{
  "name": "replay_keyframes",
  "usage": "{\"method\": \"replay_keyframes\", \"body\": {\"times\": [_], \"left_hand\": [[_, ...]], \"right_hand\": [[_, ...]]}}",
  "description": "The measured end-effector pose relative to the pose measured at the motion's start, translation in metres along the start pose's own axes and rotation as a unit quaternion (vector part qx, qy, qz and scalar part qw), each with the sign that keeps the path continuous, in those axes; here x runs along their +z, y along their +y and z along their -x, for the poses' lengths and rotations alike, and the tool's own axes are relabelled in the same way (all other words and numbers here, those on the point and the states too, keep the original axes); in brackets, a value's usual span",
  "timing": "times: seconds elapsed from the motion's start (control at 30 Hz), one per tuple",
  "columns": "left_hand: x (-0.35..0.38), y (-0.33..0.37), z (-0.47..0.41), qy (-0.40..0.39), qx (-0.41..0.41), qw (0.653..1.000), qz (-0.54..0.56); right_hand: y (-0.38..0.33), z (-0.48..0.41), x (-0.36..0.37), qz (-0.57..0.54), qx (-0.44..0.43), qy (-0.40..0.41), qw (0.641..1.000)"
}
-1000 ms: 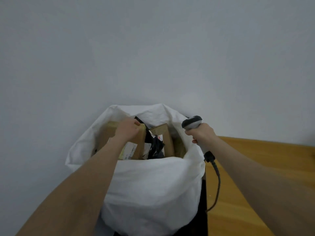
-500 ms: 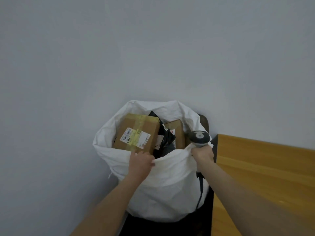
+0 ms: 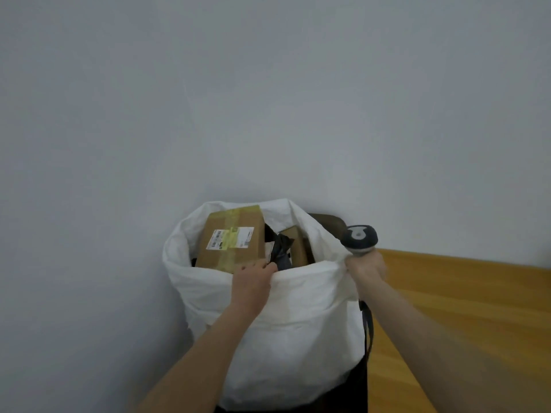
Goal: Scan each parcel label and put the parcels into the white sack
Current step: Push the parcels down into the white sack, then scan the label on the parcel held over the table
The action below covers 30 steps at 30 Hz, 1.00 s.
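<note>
Left hand (image 3: 252, 283) has come off the box (image 3: 232, 241) and its fingers (image 3: 255, 268) now clutch the sack (image 3: 286, 329) rim.
Right hand (image 3: 366, 268) curls round the scanner (image 3: 359, 238) while pinching the rim, likely holding the mouth wide; box rests label-up inside.

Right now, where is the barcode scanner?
In the head view, the scanner sits in the right hand at the right rim of the white sack, just left of the wooden table.

one sack (image 3: 292, 332), two boxes (image 3: 232, 242) (image 3: 297, 248), one scanner (image 3: 359, 238)
</note>
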<state>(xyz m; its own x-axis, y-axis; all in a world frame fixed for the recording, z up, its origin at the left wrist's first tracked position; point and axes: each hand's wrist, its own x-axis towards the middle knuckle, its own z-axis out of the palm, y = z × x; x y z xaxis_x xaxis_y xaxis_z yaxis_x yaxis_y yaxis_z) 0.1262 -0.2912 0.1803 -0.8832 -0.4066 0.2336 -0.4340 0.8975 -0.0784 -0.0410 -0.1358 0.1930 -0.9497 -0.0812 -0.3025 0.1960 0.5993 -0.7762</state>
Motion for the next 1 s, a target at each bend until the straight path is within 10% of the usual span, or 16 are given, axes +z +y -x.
{"method": "replay_keyframes", "body": {"times": [0.23,0.4,0.7,1.0], "left_hand": [[0.037,0.019,0.022,-0.265,0.088,0.96,-0.022],[0.025,0.027,0.003,-0.379,0.014,0.91,0.169],[0.005,0.043,-0.043,-0.2,-0.002,0.968,0.152],[-0.003,0.123,-0.067,-0.12,0.092,0.977,0.149]], "right_hand": [[0.048,0.001,0.002,0.046,0.03,-0.013,0.998],[0.064,0.006,-0.007,0.01,0.072,-0.03,0.997],[0.045,0.016,-0.036,-0.17,0.07,-0.051,0.982],[0.084,0.051,-0.059,-0.39,0.223,-0.132,0.884]]}}
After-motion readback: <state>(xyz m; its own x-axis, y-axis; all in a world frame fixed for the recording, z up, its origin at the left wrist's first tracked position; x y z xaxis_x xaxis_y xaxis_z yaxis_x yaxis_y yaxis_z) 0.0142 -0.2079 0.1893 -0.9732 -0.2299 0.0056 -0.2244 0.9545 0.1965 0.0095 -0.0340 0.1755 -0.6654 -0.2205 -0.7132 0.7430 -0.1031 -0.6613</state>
